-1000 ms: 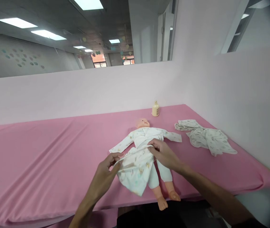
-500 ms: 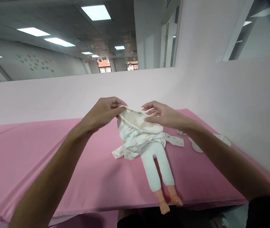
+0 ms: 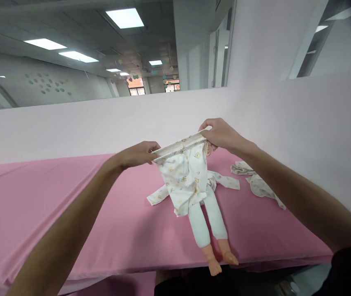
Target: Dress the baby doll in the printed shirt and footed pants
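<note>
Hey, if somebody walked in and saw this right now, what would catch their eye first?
Most likely the small printed baby pants, held up in mid-air by the waistband between the left hand and the right hand. Just below them a baby doll in white clothes lies on the pink table cover, bare feet toward the near edge. A crumpled cloth lies to the right.

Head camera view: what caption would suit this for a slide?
Two hands, left and right, hold printed baby trousers by the waistband above a doll on a pink table.
</note>
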Tool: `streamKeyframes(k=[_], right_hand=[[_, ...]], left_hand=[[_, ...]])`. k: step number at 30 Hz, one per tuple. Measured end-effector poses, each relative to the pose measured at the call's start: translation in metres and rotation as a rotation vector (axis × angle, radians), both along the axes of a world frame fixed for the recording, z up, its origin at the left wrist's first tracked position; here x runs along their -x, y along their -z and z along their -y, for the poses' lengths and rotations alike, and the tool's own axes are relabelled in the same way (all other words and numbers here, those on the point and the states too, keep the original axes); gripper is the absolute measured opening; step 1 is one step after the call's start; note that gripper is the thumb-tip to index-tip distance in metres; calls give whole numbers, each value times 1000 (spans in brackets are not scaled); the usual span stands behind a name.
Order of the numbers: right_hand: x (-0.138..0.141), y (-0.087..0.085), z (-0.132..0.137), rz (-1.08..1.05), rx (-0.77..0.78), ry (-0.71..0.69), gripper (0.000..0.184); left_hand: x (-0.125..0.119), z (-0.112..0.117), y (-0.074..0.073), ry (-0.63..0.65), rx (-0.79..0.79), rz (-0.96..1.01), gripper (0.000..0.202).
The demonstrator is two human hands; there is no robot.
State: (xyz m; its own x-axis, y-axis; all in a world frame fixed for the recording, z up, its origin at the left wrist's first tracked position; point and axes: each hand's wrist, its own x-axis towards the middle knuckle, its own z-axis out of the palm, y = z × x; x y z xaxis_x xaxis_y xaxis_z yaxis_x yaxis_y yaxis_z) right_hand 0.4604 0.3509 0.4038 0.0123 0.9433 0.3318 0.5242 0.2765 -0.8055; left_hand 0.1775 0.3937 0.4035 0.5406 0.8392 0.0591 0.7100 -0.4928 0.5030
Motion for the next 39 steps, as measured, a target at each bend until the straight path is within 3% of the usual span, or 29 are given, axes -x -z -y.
streamKeyframes(k=[2, 4, 10, 14, 18, 23, 27, 32, 39], right_hand=[[-6, 4, 3, 44, 47, 0, 8], [-9, 5, 7, 60, 45, -36, 8], [1, -5, 29, -115, -119, -170, 19], [5, -9, 38, -116, -104, -205, 19], [-1, 4, 34, -42, -93, -182, 22], [-8, 28, 28, 105, -117, -62, 25], [-6, 46, 27, 91, -10, -91, 19], [-10, 60, 28, 51, 58, -62, 15], [-17, 61, 28, -15, 2, -41, 18]], left_hand=[[4, 2, -11, 44, 149, 130, 23], [6, 4, -22, 35, 193, 252, 27], [3, 11, -41, 60, 136, 595, 20], [0, 26, -43, -21, 56, 677, 22], [0, 35, -35, -31, -17, 580, 28], [-2, 24, -12, -48, -195, 315, 21], [-11, 18, 7, -27, -168, 213, 18], [-17, 16, 20, -1, -3, 285, 19], [-17, 21, 19, 17, 86, 498, 25]])
